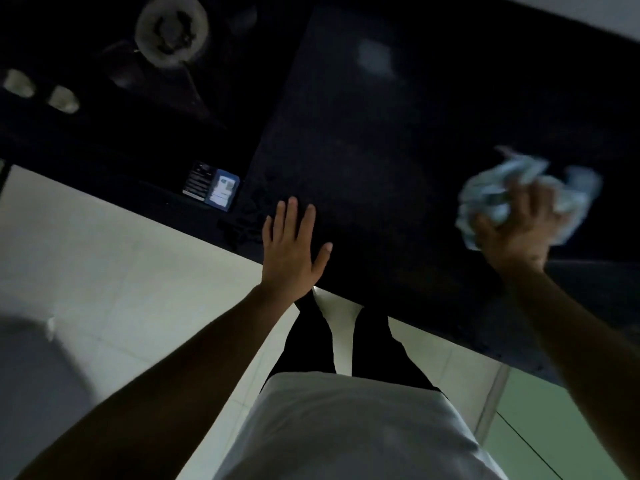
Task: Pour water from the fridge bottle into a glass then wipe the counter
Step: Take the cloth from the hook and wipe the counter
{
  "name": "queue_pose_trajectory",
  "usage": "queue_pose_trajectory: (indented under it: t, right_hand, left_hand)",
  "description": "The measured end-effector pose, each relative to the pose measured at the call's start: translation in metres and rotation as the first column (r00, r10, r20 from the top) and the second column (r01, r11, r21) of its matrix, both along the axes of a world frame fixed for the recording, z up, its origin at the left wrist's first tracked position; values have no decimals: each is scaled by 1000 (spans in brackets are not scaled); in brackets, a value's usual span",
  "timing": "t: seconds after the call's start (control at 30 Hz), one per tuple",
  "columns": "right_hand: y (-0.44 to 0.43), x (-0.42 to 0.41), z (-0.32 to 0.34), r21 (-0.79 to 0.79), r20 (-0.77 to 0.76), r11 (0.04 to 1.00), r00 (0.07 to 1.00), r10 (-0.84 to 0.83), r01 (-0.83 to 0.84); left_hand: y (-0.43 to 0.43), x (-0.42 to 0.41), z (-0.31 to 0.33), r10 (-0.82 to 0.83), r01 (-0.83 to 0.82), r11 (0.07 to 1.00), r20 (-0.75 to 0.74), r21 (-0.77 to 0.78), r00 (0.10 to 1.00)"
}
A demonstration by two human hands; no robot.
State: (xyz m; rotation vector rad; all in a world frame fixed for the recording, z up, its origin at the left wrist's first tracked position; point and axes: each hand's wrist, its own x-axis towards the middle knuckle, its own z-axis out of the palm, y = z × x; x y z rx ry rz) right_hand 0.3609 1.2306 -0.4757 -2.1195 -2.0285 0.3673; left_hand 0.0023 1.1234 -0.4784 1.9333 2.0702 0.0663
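A dark, almost black counter (363, 133) fills the upper half of the view. My right hand (519, 226) is closed around a crumpled pale blue cloth (491, 188), held over the counter's right side. My left hand (291, 247) lies flat and open, fingers spread, on the counter near its front edge. Neither a bottle nor a glass can be made out in the dim light.
A gas burner (171, 31) and two pale knobs (41, 90) sit on a stove at the upper left. A small blue-and-black label (213, 187) is on the stove's front edge. Pale floor tiles (104, 271) lie below, with my legs at the counter.
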Motion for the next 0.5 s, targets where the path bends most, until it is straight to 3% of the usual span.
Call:
queue_pose_trajectory:
  t: [0.07, 0.13, 0.2, 0.27, 0.37, 0.43, 0.5]
  right_hand:
    - [12, -22, 1, -83, -1, 906, 909, -418, 416]
    - [36, -74, 4, -123, 20, 863, 871, -492, 490]
    - [61, -133, 5, -151, 13, 952, 964, -267, 266]
    - [72, -198, 4, -173, 11, 981, 996, 90, -87]
    - [44, -288, 3, -211, -5, 870, 890, 456, -446]
    - [4, -330, 3, -241, 32, 785, 804, 594, -571]
    - [-39, -352, 0, -237, 91, 761, 766, 637, -604]
  left_hand:
    - [-11, -17, 5, -20, 21, 1000, 29, -19, 999]
    - [-19, -36, 11, 9, -6, 1000, 86, -25, 996]
    - [-19, -53, 17, 37, -41, 999, 181, 18, 983]
    - [-13, -67, 23, 91, -120, 989, 276, 89, 957]
    - [0, -86, 31, 222, -306, 941, 418, 146, 881]
    - [10, -95, 38, 271, -363, 924, 467, 118, 842]
    - [17, -105, 43, 249, -314, 943, 398, 106, 883]
